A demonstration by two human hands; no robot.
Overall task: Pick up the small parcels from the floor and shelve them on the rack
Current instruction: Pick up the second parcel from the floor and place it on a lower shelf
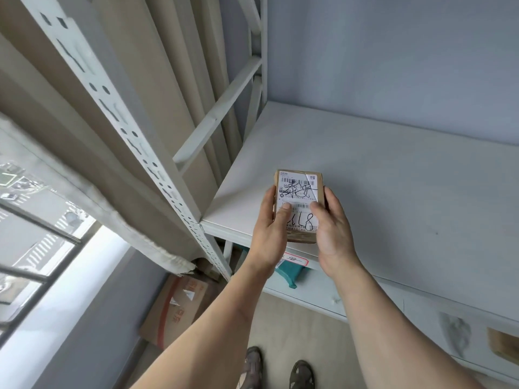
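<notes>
A small brown cardboard parcel (299, 192) with a white shipping label and black handwriting is held over the front left part of a white rack shelf (393, 178). My left hand (271, 228) grips its left side with the thumb on the label. My right hand (332, 228) grips its right side, thumb also on the label. Whether the parcel's bottom touches the shelf board I cannot tell.
The rack's perforated white upright (134, 136) runs diagonally at left, with beige curtains (174, 66) behind. A lower shelf holds a teal item (290, 272) and another brown parcel (502, 343). A large cardboard box (179, 307) lies on the floor by the window. My feet (280, 372) stand below.
</notes>
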